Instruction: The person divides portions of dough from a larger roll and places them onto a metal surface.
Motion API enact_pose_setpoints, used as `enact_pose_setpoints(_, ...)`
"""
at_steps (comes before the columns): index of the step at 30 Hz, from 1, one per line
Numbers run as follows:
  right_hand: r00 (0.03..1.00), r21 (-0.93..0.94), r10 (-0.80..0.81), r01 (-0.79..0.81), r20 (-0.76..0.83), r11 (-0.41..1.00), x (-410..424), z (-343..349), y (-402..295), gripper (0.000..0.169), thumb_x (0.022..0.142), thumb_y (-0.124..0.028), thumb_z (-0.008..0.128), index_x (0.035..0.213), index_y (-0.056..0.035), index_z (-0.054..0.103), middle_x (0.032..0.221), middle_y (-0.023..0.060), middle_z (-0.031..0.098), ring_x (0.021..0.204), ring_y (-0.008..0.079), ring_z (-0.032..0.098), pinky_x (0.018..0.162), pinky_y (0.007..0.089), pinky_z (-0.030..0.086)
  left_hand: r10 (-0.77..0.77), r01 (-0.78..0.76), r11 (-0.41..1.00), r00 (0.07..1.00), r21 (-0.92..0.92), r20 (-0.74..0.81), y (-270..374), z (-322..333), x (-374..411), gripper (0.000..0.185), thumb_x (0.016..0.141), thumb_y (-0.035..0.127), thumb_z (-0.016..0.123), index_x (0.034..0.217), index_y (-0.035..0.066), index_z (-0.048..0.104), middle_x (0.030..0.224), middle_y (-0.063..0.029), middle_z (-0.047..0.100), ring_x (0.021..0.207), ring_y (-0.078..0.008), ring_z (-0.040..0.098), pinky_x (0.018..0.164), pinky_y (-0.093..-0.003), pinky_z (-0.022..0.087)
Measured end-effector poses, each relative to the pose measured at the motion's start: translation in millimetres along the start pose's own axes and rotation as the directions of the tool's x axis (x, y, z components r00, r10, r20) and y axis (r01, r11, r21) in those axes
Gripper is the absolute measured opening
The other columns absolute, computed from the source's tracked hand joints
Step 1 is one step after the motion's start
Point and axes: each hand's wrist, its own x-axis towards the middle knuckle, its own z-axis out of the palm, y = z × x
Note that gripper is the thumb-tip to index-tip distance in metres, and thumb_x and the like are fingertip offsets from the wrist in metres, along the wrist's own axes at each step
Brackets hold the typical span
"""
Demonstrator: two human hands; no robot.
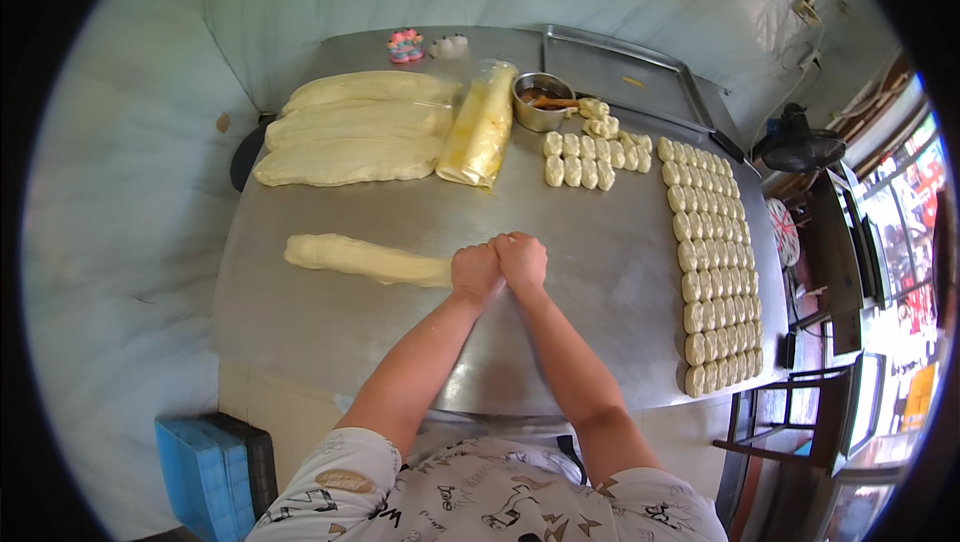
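Both my fists meet at the right end of a long roll of pale dough (pixel 367 260) lying on the steel table (pixel 360 339). My left hand (pixel 477 269) is closed around that end, and my right hand (pixel 522 260) is closed right beside it, touching it. Whatever lies inside the fingers is hidden. Beyond, at the upper left, thick dough slabs (pixel 356 125) lie side by side, next to dough in a clear plastic bag (pixel 480 129) with yellow oil. Small shaped dough pieces (pixel 578 159) sit in a group ahead on the right, and rows of more pieces (pixel 712 272) line the right side.
A steel bowl (pixel 538 120) of dark filling holds a wooden utensil (pixel 553 102). Behind it lies a metal tray (pixel 622 54). Small figurines (pixel 406 46) stand at the back edge. Blue crates (pixel 199 474) are on the floor at lower left; a black fan (pixel 801 143) is at right.
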Motion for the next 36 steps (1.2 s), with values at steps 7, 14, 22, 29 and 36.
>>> enact_pose_setpoints(7,0.728,0.464,-0.488,0.261,0.481,0.846,-60,-112,-48,0.027,0.102,-0.027,0.067,0.106,-0.0071,0.085,0.086,0.0089,0.078,0.078,0.0129,0.067,0.072,0.0362,0.056,-0.090,0.089,0.986,0.996,-0.138,-0.001,-18,-11,11,0.045,0.085,0.045,0.079,0.103,0.008,0.060,0.084,-0.0127,0.075,0.073,-0.0403,0.072,0.071,-0.0530,0.057)
enact_pose_setpoints(14,0.977,0.334,-0.089,0.151,-0.193,0.930,137,-171,153,0.043,0.101,-0.034,0.069,0.126,0.0008,0.078,0.094,0.0078,0.080,0.086,0.0135,0.069,0.080,0.0337,0.056,0.085,-0.091,0.989,0.995,0.115,0.054,-25,-69,-31,0.086,0.089,0.065,0.075,0.153,0.012,0.054,0.136,-0.0178,0.060,0.132,-0.0360,0.054,0.119,-0.0608,0.033)
enact_pose_setpoints(22,0.968,0.028,0.067,-0.062,-0.244,0.998,246,-165,156,0.053,0.094,-0.054,0.073,0.112,-0.0053,0.083,0.095,0.0190,0.080,0.090,0.0336,0.077,0.085,0.0446,0.058,0.229,-0.235,0.954,0.972,0.187,0.054,-57,-54,-25,0.074,0.086,0.067,0.075,0.139,0.016,0.066,0.106,-0.0100,0.061,0.098,-0.0310,0.060,0.087,-0.0501,0.048)
enact_pose_setpoints(29,0.959,-0.143,0.043,-0.086,-0.280,0.986,268,-149,164,0.058,0.093,-0.055,0.070,0.103,0.0012,0.081,0.104,0.0267,0.078,0.104,0.0437,0.074,0.097,0.0515,0.057,0.175,-0.177,0.983,0.983,0.041,0.048,-59,-45,-1,0.064,0.086,0.062,0.078,0.129,0.015,0.074,0.100,-0.0123,0.071,0.092,-0.0348,0.071,0.079,-0.0500,0.057)
enact_pose_setpoints(36,0.944,0.066,-0.322,0.318,0.075,0.946,82,-75,41,0.045,0.104,-0.042,0.066,0.110,0.0004,0.078,0.104,0.0269,0.076,0.098,0.0470,0.074,0.087,0.0498,0.059,0.094,-0.072,0.955,0.994,-0.287,0.064,-34,-79,8,0.060,0.086,0.050,0.084,0.134,0.015,0.073,0.120,-0.0123,0.073,0.104,-0.0387,0.073,0.086,-0.0478,0.060)
